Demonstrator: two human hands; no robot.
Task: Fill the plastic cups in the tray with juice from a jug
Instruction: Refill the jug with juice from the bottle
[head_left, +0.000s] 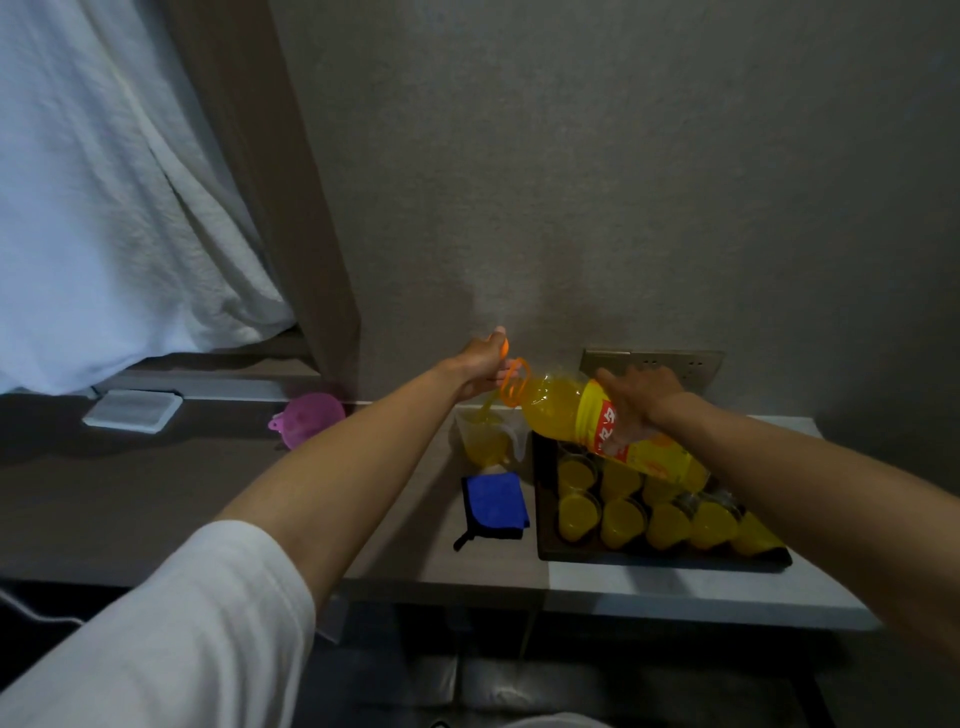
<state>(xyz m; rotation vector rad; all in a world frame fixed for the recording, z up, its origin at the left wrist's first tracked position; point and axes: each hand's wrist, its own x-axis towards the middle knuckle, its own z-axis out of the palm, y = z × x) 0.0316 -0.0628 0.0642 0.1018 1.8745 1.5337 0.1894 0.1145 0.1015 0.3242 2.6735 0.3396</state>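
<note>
Orange juice pours in a thin stream from a large plastic bottle (597, 421) into a clear jug (485, 436) that stands on the grey table (675, 587), just left of the tray's far corner. In the head view, the only view given, the bottle lies tilted, neck to the left and down, its body crossing above the far row of cups. It wears a yellow label with red and white print. An orange carry loop (514, 389) hangs at its neck.

The right hand (636, 400) comes over the top of the bottle at the label, its fingers curled round the body. The left hand (483, 371) is raised near the bottle's neck, above the jug, and pinches a small orange cap (505, 349) between thumb and fingertips.

The jug holds juice in its lower part, and its handle faces right, toward the tray. The dark rectangular tray (649, 556) sits on the table to the right of the jug, with plastic cups (623, 522) standing in rows in it; the near ones are filled with juice, and some far ones are hidden behind the bottle and arm.

A folded blue cloth (496, 504) lies on the table just left of the tray. A pink funnel (311, 415) and a white flat box (132, 411) rest farther left on the darker surface.
</note>
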